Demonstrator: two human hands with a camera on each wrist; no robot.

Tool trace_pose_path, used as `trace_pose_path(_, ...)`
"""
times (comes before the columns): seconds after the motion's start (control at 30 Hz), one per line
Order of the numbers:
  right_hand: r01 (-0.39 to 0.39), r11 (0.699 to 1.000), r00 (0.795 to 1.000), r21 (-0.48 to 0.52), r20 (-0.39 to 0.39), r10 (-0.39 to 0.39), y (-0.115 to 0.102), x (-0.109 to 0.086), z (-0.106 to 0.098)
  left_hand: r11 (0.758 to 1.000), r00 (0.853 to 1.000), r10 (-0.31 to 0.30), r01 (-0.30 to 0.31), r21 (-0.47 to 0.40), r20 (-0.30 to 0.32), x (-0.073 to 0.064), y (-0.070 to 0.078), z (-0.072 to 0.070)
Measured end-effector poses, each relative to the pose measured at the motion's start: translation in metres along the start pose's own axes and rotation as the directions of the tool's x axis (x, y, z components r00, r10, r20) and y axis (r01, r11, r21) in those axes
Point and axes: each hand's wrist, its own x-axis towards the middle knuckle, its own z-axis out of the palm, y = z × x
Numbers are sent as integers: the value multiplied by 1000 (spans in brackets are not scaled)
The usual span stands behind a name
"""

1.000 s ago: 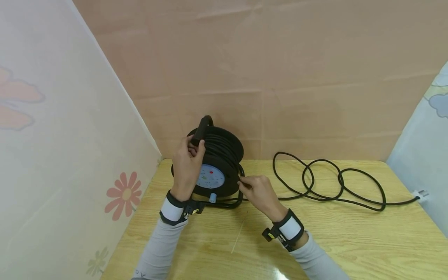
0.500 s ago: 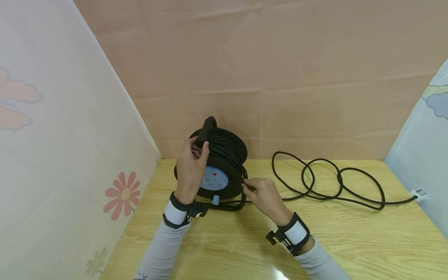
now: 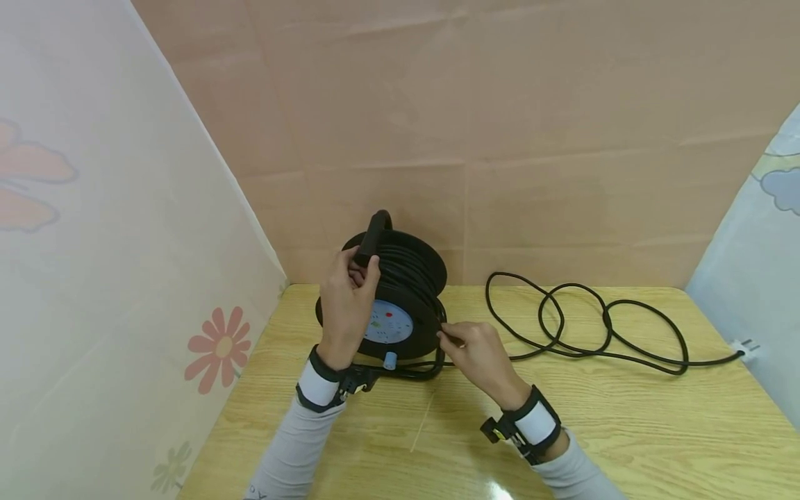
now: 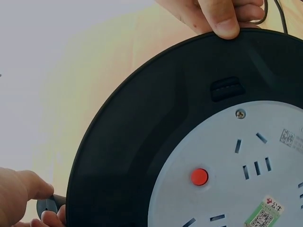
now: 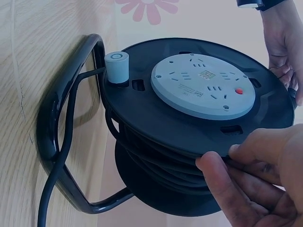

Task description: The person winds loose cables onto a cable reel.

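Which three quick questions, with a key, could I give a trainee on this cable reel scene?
1. Which hand is at the handle of the reel: (A) left, (B) right, (C) both?
2. True or false: the right hand touches the reel's rim.
3. Fill in: the round button on the pale face is ____.
Key: 1 A, the left hand; 2 true; 3 red.

Looks evenly bright — glares white low on the yellow wood-grain tabletop [image 3: 656,430] — leans bluish in both wrist views.
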Motion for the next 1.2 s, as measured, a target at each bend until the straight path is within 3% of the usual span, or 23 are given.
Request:
trace_pose_path(0.83, 4, 1000, 1000, -21, -18, -4, -1, -10, -13, 998, 999, 37, -37, -49, 2, -6, 9, 7)
trace_pose_path(1.03, -61, 998, 998, -25, -5, 61, 0, -12, -15, 995, 996, 79, -76, -62, 36, -8, 6, 5)
trace_pose_path(1.2, -165, 986, 984, 17, 69, 164, 4, -15, -14, 991, 996, 70, -64, -119, 46, -11, 2, -2)
